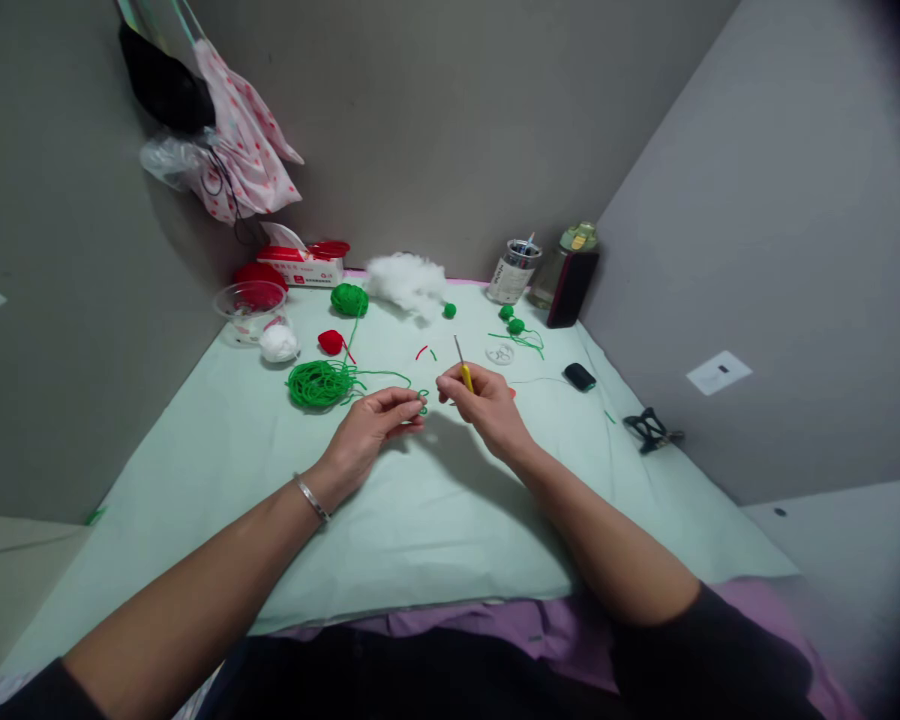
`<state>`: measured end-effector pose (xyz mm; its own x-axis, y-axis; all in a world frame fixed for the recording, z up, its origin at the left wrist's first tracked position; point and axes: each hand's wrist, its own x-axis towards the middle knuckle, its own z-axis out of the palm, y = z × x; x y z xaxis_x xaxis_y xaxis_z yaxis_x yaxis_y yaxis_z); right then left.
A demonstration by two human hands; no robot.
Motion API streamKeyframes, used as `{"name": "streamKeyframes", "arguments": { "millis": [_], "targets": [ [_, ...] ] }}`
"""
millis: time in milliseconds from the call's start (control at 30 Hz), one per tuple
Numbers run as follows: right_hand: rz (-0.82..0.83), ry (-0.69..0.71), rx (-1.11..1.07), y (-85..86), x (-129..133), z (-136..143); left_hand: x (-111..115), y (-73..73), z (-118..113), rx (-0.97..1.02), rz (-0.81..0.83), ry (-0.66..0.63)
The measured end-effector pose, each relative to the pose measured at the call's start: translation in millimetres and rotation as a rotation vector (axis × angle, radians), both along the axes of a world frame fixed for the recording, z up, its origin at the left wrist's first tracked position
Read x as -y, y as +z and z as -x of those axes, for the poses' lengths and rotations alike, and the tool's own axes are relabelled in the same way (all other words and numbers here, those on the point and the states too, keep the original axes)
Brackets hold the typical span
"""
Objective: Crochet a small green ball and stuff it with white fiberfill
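Note:
Over the middle of the table, my left hand pinches a small looped piece of green yarn between thumb and fingers. Just to its right, my right hand is closed around a crochet hook with a yellow handle, its metal shaft pointing up and away. A small gap separates the two hands. From the left hand a green strand runs back toward a loose green yarn coil. Short red and green yarn snippets lie beyond the hands. Something small and orange-red shows beside the right hand, partly hidden.
A green yarn ball, red yarn ball, white ball and clear bowl stand at left. White stuffing lies at the back. At right are a pen jar, bottle, phone and black clip.

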<state>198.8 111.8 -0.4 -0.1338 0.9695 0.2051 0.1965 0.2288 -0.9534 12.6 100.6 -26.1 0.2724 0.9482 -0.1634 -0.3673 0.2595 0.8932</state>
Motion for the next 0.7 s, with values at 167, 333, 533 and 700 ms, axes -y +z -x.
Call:
{"name": "streamKeyframes", "arguments": {
  "millis": [167,333,533,700],
  "targets": [
    [0.075,0.166,0.060,0.0,1.2,4.8,-0.9,0.3,-0.2,0.011,-0.015,0.057],
    [0.072,0.154,0.053,-0.5,1.4,5.7,-2.1,0.4,-0.1,-0.017,-0.039,0.068],
    [0.077,0.146,0.037,1.9,1.8,4.6,-1.2,4.3,2.0,-0.073,-0.060,0.038],
    [0.090,0.137,0.024,2.5,2.6,3.6,-1.0,6.5,2.6,-0.087,-0.048,0.008]
  ]
}}
